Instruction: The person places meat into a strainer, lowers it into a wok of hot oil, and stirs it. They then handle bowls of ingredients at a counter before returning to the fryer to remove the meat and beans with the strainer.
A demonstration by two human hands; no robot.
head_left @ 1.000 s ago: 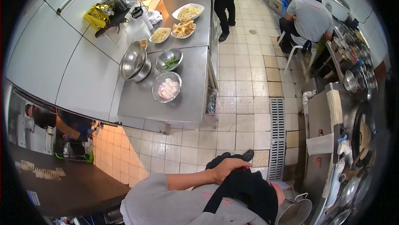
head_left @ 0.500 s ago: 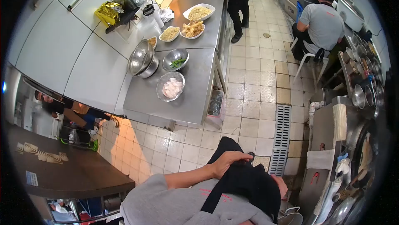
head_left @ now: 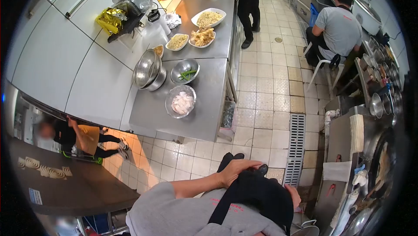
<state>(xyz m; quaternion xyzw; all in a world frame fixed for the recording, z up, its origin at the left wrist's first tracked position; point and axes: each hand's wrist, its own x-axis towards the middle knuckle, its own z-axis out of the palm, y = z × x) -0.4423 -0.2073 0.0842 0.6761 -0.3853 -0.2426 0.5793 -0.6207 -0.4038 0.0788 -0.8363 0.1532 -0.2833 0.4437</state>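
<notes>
My left hand (head_left: 235,171) lies against the front of my black apron (head_left: 261,196). Its visible fingers are stretched out, and the cloth covers part of the hand. On the far side of the apron, my right hand (head_left: 294,195) shows only at its edge; its fingers are mostly hidden. Nearest ahead is a steel table with a clear bowl of pale raw pieces (head_left: 182,103). Behind that sits a metal bowl (head_left: 177,68) holding green vegetable pieces (head_left: 187,75). A strainer (head_left: 146,68) rests tilted on a metal pot (head_left: 157,82).
White dishes of food (head_left: 203,37) stand farther along the steel table (head_left: 201,125). A floor drain (head_left: 296,149) runs beside the stove counter (head_left: 335,166) at right. One co-worker (head_left: 339,29) sits on a stool, another (head_left: 249,7) stands ahead, and a person (head_left: 82,135) is at left.
The person at left has moved further into view through the opening. The table and its bowls appear slightly lower in view. My hands have hardly moved; my shoes show more.
</notes>
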